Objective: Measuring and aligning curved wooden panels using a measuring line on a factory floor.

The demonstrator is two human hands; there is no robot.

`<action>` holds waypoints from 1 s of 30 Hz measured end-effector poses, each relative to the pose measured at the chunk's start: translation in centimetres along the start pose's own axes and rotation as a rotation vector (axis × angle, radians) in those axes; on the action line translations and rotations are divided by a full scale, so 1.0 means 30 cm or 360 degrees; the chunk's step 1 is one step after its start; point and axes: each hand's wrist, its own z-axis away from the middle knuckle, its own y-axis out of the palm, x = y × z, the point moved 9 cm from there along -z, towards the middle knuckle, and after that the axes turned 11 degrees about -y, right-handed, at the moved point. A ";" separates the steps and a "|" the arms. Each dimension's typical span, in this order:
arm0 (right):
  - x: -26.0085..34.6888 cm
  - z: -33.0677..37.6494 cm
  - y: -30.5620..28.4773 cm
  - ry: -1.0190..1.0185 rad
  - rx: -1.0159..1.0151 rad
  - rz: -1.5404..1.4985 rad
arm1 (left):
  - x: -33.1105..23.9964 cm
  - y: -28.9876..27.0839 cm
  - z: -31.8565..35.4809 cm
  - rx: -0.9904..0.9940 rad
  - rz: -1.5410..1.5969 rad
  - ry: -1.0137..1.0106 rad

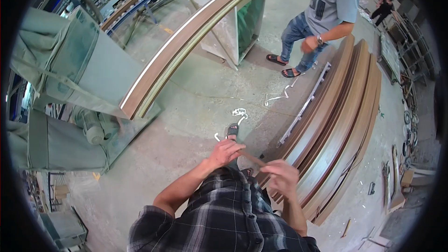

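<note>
A short, thin brown strip (253,158) stretches between my two hands in front of my body. My left hand (224,153) pinches its left end with the fingers pressed together. At the other end, my right hand (283,175) is closed on the strip, slightly blurred and lower. Its fingertips are partly hidden. Ahead and to the left, a long wood-grain board (186,35) with a white edge and a pale yellow-green side slants across the view, apart from my hands.
A co-worker (326,0) in a grey shirt touches the board's far end, near a white-framed stand (238,35) with green cloth. Long brown panels (338,140) lie stacked at my right. A grey-green machine (100,58) with a motor (93,128) stands left. White strip scraps (239,112) litter the floor.
</note>
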 end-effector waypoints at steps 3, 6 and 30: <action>-0.007 0.024 -0.178 0.0050 -0.0429 -0.0072 | 0.061 -0.085 0.012 -0.0178 -0.0134 0.0019; -0.045 0.079 -0.413 0.0002 -0.0889 -0.0088 | 0.161 -0.158 0.051 -0.0106 -0.0322 -0.0174; -0.426 0.078 -0.230 0.0600 -0.0657 0.0163 | 0.259 -0.200 0.214 -0.0208 0.0147 -0.0899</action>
